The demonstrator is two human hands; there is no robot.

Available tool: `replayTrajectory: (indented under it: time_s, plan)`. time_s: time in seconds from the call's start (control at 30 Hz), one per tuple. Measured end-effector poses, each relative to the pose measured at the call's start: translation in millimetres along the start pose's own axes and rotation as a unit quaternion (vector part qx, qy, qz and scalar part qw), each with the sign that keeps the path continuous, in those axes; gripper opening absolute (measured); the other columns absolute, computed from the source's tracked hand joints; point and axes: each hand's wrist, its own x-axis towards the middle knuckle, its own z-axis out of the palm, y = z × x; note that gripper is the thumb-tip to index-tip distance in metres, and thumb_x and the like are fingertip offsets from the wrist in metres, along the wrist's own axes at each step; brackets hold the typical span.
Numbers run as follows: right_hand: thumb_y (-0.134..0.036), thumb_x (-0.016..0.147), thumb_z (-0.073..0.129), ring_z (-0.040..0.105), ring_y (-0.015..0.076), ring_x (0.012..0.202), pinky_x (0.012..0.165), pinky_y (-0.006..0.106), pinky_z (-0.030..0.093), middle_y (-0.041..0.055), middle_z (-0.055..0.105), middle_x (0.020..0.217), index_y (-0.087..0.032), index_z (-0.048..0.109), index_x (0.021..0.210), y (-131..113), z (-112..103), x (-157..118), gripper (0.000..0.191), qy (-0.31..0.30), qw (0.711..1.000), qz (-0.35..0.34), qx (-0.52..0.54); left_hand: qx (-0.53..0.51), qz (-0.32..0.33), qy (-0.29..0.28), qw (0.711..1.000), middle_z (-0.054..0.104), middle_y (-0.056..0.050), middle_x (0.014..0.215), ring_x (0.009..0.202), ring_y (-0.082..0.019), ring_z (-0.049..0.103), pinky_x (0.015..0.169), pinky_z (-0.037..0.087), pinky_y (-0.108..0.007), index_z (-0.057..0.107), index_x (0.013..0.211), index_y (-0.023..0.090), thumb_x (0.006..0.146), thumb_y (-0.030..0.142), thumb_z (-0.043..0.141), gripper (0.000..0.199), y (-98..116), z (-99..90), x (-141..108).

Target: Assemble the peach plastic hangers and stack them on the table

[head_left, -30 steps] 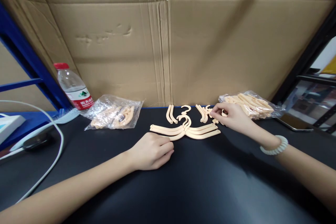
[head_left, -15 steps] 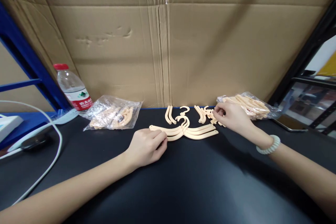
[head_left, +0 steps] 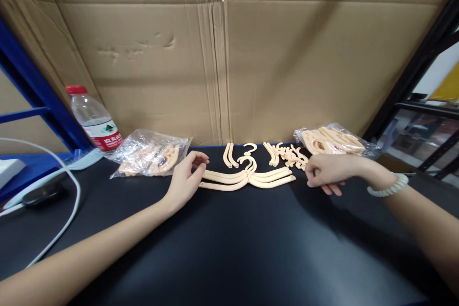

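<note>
Fingers loosely bent, thumb apart, your left hand (head_left: 186,179) is right by the nested hangers' (head_left: 248,178) left tips; your right hand's (head_left: 332,169) curled near the loose hooks (head_left: 289,154), can't tell if it's pinching anything. Hangers run left-right on the table (head_left: 229,248), hook ends (head_left: 254,165) toward the cardboard (head_left: 150,67), probably nested to stay tidy.

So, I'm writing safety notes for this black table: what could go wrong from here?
The left hand is beside the nested, curved cream hangers; a bump might skew them. The right hand is close to the small cream hooked pieces and could scatter some. The looped white cable runs near the left forearm and might snag.
</note>
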Motion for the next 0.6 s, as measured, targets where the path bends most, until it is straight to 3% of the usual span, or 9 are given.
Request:
replayTrajectory:
  time_s: [0.1, 0.27, 0.4, 0.5, 0.6]
  plan:
    - [-0.027, 0.078, 0.053, 0.059, 0.0119, 0.039, 0.041, 0.019, 0.037, 0.0006, 0.064, 0.052, -0.018, 0.048, 0.072, 3, 2, 4, 0.012, -0.04, 0.999, 0.022, 0.002, -0.011, -0.014, -0.001, 1.0, 0.063, -0.005, 0.088, 0.084, -0.019, 0.062, 0.075, 0.05, -0.034, 0.055, 0.091, 0.018, 0.081, 0.024, 0.048, 0.014, -4, 0.9, 1]
    - [-0.032, 0.079, 0.058, 0.061, 0.0138, 0.041, 0.042, 0.02, 0.038, -0.0002, 0.062, 0.048, -0.018, 0.046, 0.071, 6, 6, 10, 0.019, -0.022, 0.999, 0.047, -0.011, -0.01, -0.017, 0.0, 1.0, 0.063, -0.005, 0.087, 0.084, -0.019, 0.062, 0.076, 0.05, -0.035, 0.054, 0.091, 0.018, 0.079, 0.022, 0.047, 0.015, -6, 1.6, 1]
    - [-0.032, 0.079, 0.057, 0.057, 0.0129, 0.036, 0.041, 0.021, 0.037, 0.0007, 0.059, 0.044, -0.018, 0.047, 0.065, 5, 4, 4, 0.022, -0.012, 0.998, 0.055, -0.033, 0.014, -0.002, -0.023, 1.0, 0.062, -0.004, 0.089, 0.083, -0.018, 0.061, 0.079, 0.05, -0.034, 0.055, 0.09, 0.019, 0.079, 0.021, 0.048, 0.014, 6, -1.2, 1]
    - [-0.032, 0.081, 0.053, 0.055, 0.0117, 0.037, 0.043, 0.022, 0.04, 0.0022, 0.061, 0.047, -0.017, 0.051, 0.062, -1, -6, -1, 0.024, 0.078, 0.996, 0.002, -0.042, 0.042, -0.002, -0.057, 0.998, 0.063, -0.003, 0.088, 0.081, -0.017, 0.061, 0.077, 0.05, -0.032, 0.056, 0.089, 0.019, 0.08, 0.02, 0.051, 0.011, 18, -3.1, 9]
    - [-0.031, 0.085, 0.049, 0.061, 0.0137, 0.048, 0.049, 0.023, 0.042, 0.0037, 0.068, 0.059, -0.016, 0.061, 0.07, -15, -18, 9, 0.023, 0.228, 0.965, -0.095, -0.089, 0.08, -0.035, -0.085, 0.993, 0.064, -0.002, 0.083, 0.077, -0.016, 0.062, 0.073, 0.051, -0.03, 0.057, 0.091, 0.018, 0.082, 0.02, 0.054, 0.009, 22, 2.2, 26]
